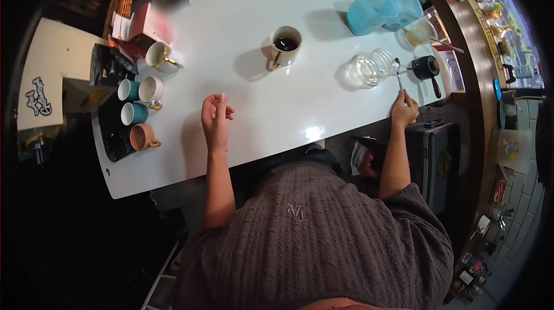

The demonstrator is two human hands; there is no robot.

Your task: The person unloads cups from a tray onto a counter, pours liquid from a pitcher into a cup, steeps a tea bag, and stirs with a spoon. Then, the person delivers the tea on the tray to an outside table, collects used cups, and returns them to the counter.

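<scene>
My right hand (405, 109) is at the table's right edge, its fingers closed on the handle of a small metal spoon (400, 79). The spoon's bowl points away from me, between a clear glass vessel (369, 68) and a small black long-handled pot (426, 67). My left hand (216, 122) hovers over the near side of the table, empty, with its fingers loosely curled and apart from the thumb. Beyond it, near the middle, stands a white mug with a gold handle (287, 50), holding dark liquid.
Several mugs stand at the left, including a white one (161, 59), a teal one (135, 114) and an orange one (142, 137), near a black tray (114, 134). Light-blue containers (369, 12) and a glass cup (420, 33) sit at the far right of the white table (248, 148).
</scene>
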